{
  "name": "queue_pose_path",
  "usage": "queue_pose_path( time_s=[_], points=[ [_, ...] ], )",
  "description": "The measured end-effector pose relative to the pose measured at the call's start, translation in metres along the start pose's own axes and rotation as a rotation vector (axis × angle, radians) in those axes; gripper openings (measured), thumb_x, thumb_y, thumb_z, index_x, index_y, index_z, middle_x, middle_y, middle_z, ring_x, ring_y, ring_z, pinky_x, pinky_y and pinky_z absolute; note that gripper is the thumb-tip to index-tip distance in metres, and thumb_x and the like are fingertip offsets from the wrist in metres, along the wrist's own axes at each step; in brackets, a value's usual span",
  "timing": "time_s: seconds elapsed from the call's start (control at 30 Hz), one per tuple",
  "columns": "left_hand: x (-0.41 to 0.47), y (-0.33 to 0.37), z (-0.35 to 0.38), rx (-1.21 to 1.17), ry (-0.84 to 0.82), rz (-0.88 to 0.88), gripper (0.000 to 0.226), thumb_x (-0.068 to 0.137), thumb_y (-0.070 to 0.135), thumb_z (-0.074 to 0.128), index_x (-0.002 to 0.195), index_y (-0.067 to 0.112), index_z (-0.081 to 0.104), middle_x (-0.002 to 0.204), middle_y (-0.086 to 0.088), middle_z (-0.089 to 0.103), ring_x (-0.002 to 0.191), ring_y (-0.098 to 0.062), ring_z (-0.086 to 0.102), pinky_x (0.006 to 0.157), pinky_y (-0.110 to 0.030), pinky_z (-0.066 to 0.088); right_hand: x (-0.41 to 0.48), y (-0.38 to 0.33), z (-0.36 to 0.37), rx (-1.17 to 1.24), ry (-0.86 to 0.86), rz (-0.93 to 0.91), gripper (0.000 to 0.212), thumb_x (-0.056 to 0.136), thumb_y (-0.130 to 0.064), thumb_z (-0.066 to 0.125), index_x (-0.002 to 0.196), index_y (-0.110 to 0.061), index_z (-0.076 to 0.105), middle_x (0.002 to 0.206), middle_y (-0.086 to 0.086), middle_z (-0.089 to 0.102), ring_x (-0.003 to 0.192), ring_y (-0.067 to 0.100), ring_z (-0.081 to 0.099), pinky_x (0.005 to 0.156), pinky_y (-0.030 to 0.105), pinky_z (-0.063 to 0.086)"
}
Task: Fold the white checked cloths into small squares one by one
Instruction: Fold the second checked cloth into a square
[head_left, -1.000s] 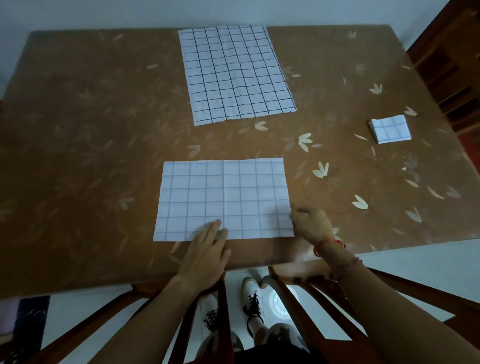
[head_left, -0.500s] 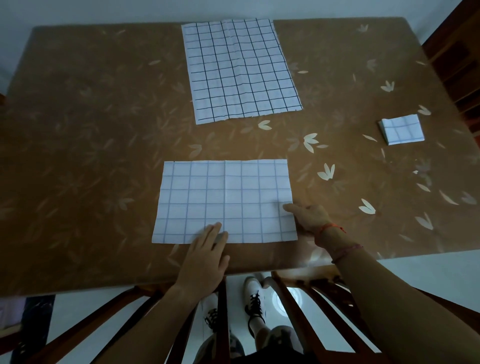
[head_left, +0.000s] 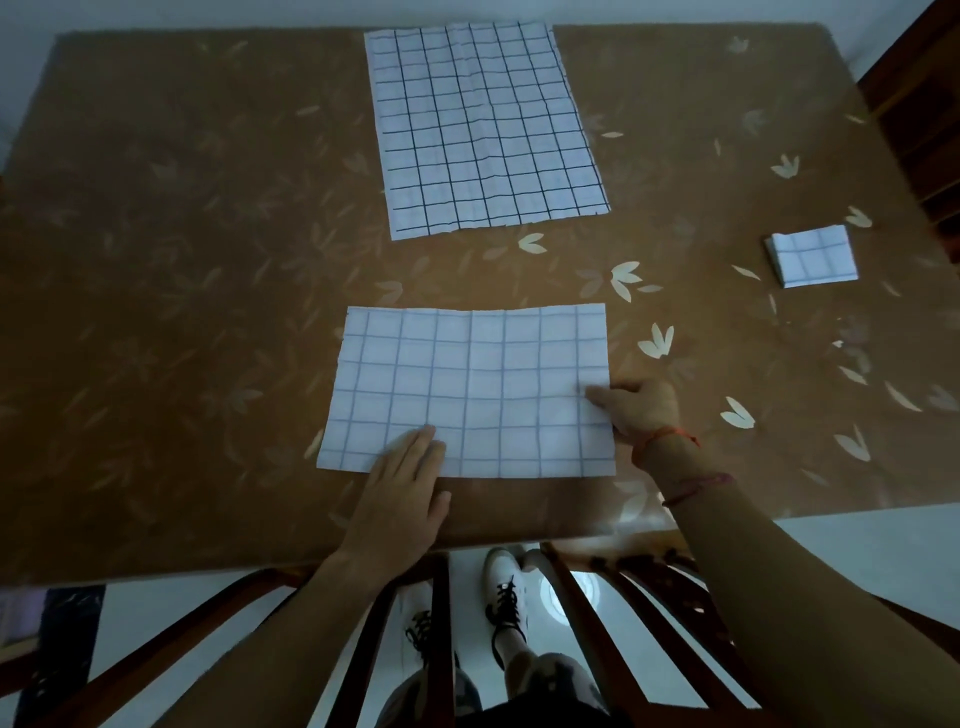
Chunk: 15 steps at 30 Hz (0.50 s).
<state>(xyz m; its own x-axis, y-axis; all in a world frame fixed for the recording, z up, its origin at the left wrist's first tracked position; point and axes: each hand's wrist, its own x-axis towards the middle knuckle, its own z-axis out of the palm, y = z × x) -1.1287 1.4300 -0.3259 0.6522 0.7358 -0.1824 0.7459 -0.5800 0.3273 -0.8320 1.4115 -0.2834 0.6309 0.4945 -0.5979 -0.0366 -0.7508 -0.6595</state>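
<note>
Where the brown leaf-patterned table comes nearest the person, a white checked cloth lies flat as a wide rectangle, its faint grid facing up and a crease running down its middle. The left hand rests palm down with its fingers stretched out and close together, the fingertips pressing on the cloth's near edge left of centre while the heel of the hand sits on the bare table. The right hand is at the cloth's right edge, near the lower right corner; its thumb lies on top of the fabric and points inward, and the other fingers are curled at the edge, so it appears to pinch the cloth there, though whether they reach underneath cannot be told. Red string bands circle the right wrist. Farther back, at the middle of the table's far side, a second checked cloth with darker lines lies spread open and slightly wrinkled, well apart from the near one. Off to the right, near the table's right edge, a small folded square of the same checked fabric sits alone. Below the table's near edge, wooden chair slats and white shoes show against a pale floor.
</note>
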Motion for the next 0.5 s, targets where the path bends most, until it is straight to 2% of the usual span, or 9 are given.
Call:
queue_pose_path(
  time_s=[0.07,0.2,0.3,0.37,0.4,0.43,0.5],
  points=[
    [0.01,0.001,-0.006,0.001,0.029,0.011,0.063,0.088,0.038,0.036,0.141,0.005,0.043,0.152,-0.011,0.036,0.142,-0.025,0.029,0.113,-0.044,0.029,-0.01,0.009,-0.007,0.103,0.06,0.035,0.018,0.078,-0.017,0.077,0.082,-0.002,0.069,0.071,0.005,0.065,0.062,0.02,0.062,0.051,0.026,0.054],
    [0.018,0.017,-0.009,0.018,0.05,0.06,0.065,0.085,0.035,0.05,0.142,0.005,0.041,0.153,-0.013,0.034,0.142,-0.026,0.029,0.114,-0.046,0.028,-0.027,0.028,-0.006,0.362,0.087,0.219,0.02,0.073,-0.011,0.08,0.072,-0.001,0.063,0.078,0.017,0.066,0.068,0.031,0.064,0.069,0.048,0.059],
    [0.014,0.033,-0.006,0.006,0.035,0.094,0.073,0.082,0.03,0.065,0.146,0.007,0.036,0.155,-0.013,0.029,0.143,-0.028,0.026,0.112,-0.049,0.032,-0.041,0.039,0.006,0.574,0.043,0.311,0.029,0.067,-0.007,0.082,0.086,0.006,0.066,0.089,0.022,0.069,0.081,0.036,0.068,0.075,0.061,0.055],
    [0.012,0.04,-0.002,0.025,0.015,0.085,0.075,0.084,0.031,0.063,0.148,0.009,0.032,0.157,-0.012,0.026,0.145,-0.027,0.021,0.113,-0.048,0.029,-0.053,0.04,0.015,0.647,-0.024,0.35,0.028,0.069,-0.006,0.079,0.091,0.004,0.065,0.081,0.02,0.066,0.072,0.032,0.065,0.069,0.055,0.058],
    [0.011,0.042,0.0,0.032,0.013,0.07,0.074,0.085,0.031,0.061,0.149,0.009,0.031,0.157,-0.012,0.025,0.146,-0.026,0.02,0.114,-0.048,0.028,-0.06,0.039,0.019,0.654,-0.052,0.357,0.019,0.072,-0.006,0.077,0.084,0.0,0.063,0.071,0.016,0.06,0.061,0.028,0.061,0.058,0.047,0.059],
    [0.01,0.044,0.002,0.034,0.015,0.052,0.074,0.085,0.03,0.061,0.149,0.01,0.03,0.157,-0.012,0.025,0.146,-0.026,0.019,0.114,-0.048,0.027,-0.065,0.038,0.023,0.659,-0.078,0.36,0.017,0.075,-0.004,0.074,0.076,-0.005,0.058,0.061,0.011,0.051,0.048,0.022,0.053,0.047,0.036,0.055],
    [0.008,0.046,0.004,0.03,0.016,0.02,0.073,0.081,0.023,0.062,0.147,0.009,0.033,0.155,-0.013,0.029,0.145,-0.027,0.022,0.113,-0.048,0.028,-0.072,0.038,0.027,0.65,-0.119,0.362,0.025,0.077,-0.002,0.072,0.068,-0.01,0.05,0.053,0.005,0.041,0.034,0.014,0.042,0.041,0.026,0.045]
  ],
)
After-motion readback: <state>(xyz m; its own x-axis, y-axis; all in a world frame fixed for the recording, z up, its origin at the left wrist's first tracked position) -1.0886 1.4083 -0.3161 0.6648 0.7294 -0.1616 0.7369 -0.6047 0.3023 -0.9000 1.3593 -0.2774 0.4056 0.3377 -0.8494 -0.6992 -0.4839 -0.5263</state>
